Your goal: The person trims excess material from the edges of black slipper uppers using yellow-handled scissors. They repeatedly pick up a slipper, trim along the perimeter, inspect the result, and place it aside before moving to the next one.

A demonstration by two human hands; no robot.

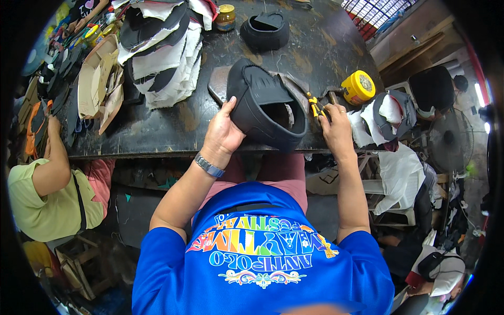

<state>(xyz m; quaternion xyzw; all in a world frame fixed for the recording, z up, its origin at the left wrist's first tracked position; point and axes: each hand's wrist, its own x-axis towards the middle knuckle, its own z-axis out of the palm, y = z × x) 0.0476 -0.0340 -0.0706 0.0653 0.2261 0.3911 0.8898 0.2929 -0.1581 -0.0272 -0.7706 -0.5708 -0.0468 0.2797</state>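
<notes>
My left hand [224,126] grips a black shoe upper [252,118] by its left side, thumb on top. The upper is tilted over the table's near edge, its rounded opening facing up and to the right. My right hand [336,126] is closed at the right of the upper, around the lower part of a pair of pliers with yellow-and-black handles [314,105]. Just beyond those fingers lies a tool with a brown handle [333,97]. Under the upper, a flat grey slab [218,84] rests on the table, partly hidden.
Another black upper [265,32] sits farther back on the dark table [184,123]. A yellow tub [358,87] and white-lined pieces [388,115] are at right. Stacked fabric pieces [163,68] and cardboard-like shapes [97,79] lie left, near a co-worker [44,184].
</notes>
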